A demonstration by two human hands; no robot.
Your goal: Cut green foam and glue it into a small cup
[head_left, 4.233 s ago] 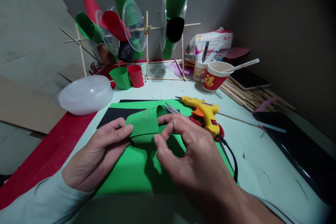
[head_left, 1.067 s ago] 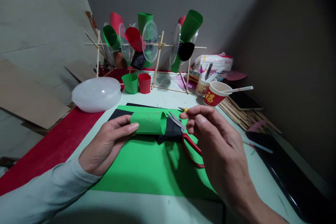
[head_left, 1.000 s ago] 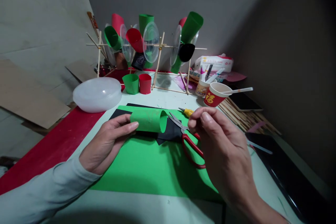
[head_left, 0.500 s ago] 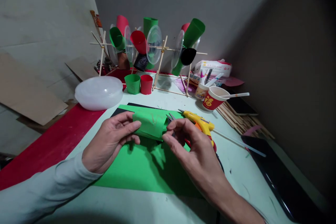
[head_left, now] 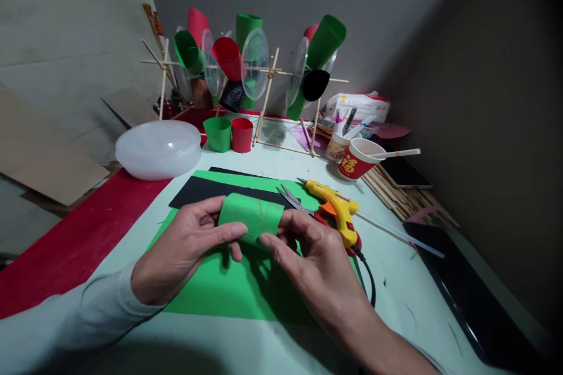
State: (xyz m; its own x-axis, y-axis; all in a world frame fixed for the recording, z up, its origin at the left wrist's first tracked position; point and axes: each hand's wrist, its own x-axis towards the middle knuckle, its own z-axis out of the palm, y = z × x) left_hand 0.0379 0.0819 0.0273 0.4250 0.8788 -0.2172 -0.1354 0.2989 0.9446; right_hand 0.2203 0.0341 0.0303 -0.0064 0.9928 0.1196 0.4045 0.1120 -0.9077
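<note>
A rolled green foam tube (head_left: 253, 217) is held between both hands above a flat green foam sheet (head_left: 229, 290). My left hand (head_left: 185, 249) grips the tube's left end, thumb underneath and fingers curled behind. My right hand (head_left: 314, 258) pinches its right end with thumb and fingers. A black foam sheet (head_left: 206, 190) lies just beyond the tube. A yellow glue gun (head_left: 336, 211) and red-handled scissors (head_left: 299, 204) rest to the right of my right hand.
A stick frame (head_left: 264, 96) carrying green, red and black foam cups and clear lids stands at the back. A stack of clear lids (head_left: 158, 149) sits left, paper cups (head_left: 360, 158) with pens right, skewers (head_left: 396, 187) beyond. A dark tablet (head_left: 475, 293) lies at the right edge.
My right hand came down from the air, where it was pinched shut, and took hold of the tube's right end. The tube moved a little nearer to me. The glue gun is uncovered.
</note>
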